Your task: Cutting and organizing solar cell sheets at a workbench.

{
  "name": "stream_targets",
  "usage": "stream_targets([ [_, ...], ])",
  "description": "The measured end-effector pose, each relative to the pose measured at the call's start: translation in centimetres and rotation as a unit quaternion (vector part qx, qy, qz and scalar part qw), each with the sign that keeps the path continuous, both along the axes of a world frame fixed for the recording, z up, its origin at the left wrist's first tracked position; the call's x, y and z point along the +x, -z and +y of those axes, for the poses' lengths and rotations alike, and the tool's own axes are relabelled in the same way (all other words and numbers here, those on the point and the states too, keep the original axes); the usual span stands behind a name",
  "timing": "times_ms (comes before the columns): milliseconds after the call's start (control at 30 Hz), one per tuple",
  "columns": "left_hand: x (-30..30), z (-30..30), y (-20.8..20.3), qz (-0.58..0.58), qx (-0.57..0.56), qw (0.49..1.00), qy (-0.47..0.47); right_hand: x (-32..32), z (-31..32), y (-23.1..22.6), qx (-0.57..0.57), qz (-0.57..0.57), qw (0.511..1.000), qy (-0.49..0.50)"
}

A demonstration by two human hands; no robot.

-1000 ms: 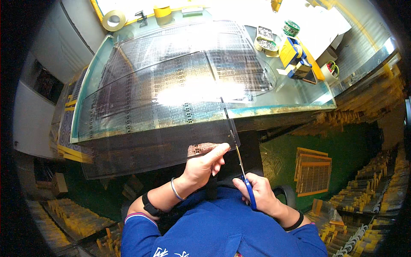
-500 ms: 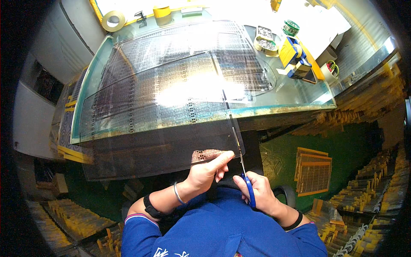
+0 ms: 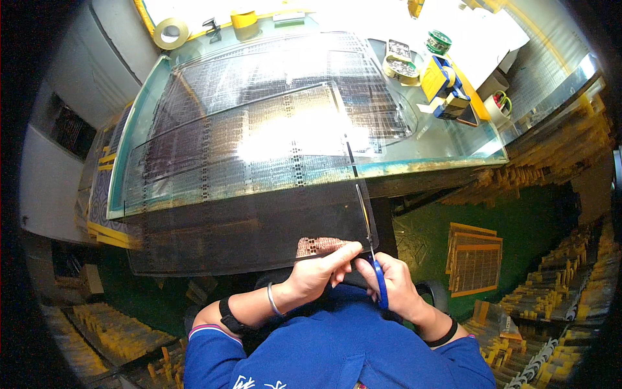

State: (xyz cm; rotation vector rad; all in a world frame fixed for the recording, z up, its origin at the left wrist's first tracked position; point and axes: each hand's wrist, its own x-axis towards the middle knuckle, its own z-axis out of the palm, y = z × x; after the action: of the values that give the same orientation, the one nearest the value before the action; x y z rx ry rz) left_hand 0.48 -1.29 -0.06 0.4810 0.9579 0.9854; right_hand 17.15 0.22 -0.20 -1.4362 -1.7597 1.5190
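Observation:
A large dark see-through film sheet (image 3: 259,220), printed with fine rows of marks, reaches from the glass-topped table over its front edge toward me. My left hand (image 3: 317,272) pinches the sheet near its lower right corner, thumb on top. In my right hand (image 3: 394,285) is a pair of scissors (image 3: 381,288) with blue handles, its blades pointing away from me along the sheet's right edge. The fingers are through or round the handles. Whether the blades are fully closed is hard to make out. More printed film sheets (image 3: 272,58) lie beneath on the table.
On the table (image 3: 447,152) stand a blue and yellow tape dispenser (image 3: 444,87), a tin (image 3: 402,67) of small pieces, a green round container (image 3: 438,42) and a cup (image 3: 497,111) with tools. Tape rolls (image 3: 171,34) sit at the back left. Framed panels (image 3: 476,262) lean at right.
The film sheet has shifted slightly right and toward me. My left hand has moved with it, and the scissors have come a little nearer, turned slightly along the edge.

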Motion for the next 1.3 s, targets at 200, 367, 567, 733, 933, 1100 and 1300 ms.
stream_targets([
  [200, 0.1, -0.4, 0.3, 0.004, 0.009, 1.000, 0.017, 0.0, -0.2, -0.4, -0.059, 0.020, 0.998, 0.014],
  [367, 1.0, -0.9, -0.4, 0.009, -0.009, 0.999, 0.039, 0.4, 0.2, 0.4, -0.034, 0.086, 0.996, 0.017],
  [567, 1.0, -0.9, -0.5, 0.012, -0.012, 0.999, 0.042, 0.4, 0.6, 0.9, 0.009, 0.062, 0.998, 0.009],
  [733, 1.1, -1.0, -0.3, 0.005, -0.009, 0.999, 0.053, 0.7, 0.5, 2.6, 0.032, 0.072, 0.997, -0.025],
  [933, 0.9, -1.1, -0.2, -0.006, -0.009, 0.998, 0.060, 0.2, 0.5, 1.9, 0.046, 0.086, 0.995, -0.015],
  [1100, 0.8, -0.9, -1.2, -0.011, 0.008, 0.998, 0.058, 0.3, 0.4, 2.2, 0.086, 0.103, 0.991, -0.015],
  [1300, -0.1, -0.6, -1.6, -0.002, 0.042, 0.998, 0.047, 0.4, -0.4, 1.7, -0.002, 0.020, 1.000, -0.002],
])
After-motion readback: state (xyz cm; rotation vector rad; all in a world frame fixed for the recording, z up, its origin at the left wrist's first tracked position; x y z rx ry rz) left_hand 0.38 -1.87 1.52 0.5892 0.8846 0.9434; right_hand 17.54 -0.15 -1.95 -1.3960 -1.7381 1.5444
